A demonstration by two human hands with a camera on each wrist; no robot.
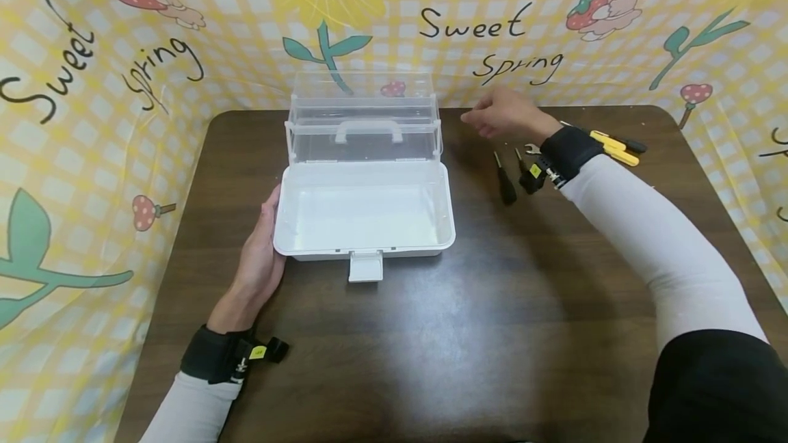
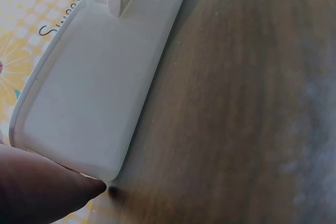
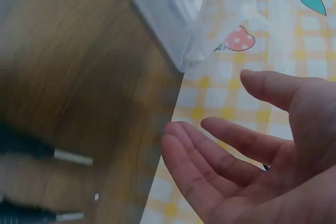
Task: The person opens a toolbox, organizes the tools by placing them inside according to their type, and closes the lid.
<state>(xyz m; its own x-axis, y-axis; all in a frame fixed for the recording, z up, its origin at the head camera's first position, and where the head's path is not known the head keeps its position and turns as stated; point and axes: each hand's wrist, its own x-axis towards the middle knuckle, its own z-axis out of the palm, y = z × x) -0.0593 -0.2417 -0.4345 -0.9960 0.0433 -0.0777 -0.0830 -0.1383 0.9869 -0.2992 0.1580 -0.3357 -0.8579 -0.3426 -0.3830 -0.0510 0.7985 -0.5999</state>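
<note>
A white plastic box (image 1: 366,214) stands on the table with its clear lid (image 1: 363,142) raised at the back. The inside of the box looks bare, and its front latch (image 1: 366,267) hangs down. My left hand (image 1: 261,258) rests against the box's left side; in the left wrist view a thumb (image 2: 50,184) lies by the box's lower corner. To the right of the lid, my right hand (image 1: 509,113) hovers over the back of the table, holding nothing. Its fingers (image 3: 197,182) are loosely bent and apart from the thumb in the right wrist view.
Right of the box lie two dark-handled screwdrivers, one (image 1: 505,180) nearer the box, the other (image 1: 526,173) partly behind the wrist camera. A wrench end (image 1: 532,149) and yellow-handled tools (image 1: 615,145) lie by the right wrist. A patterned cloth (image 1: 492,46) surrounds the table.
</note>
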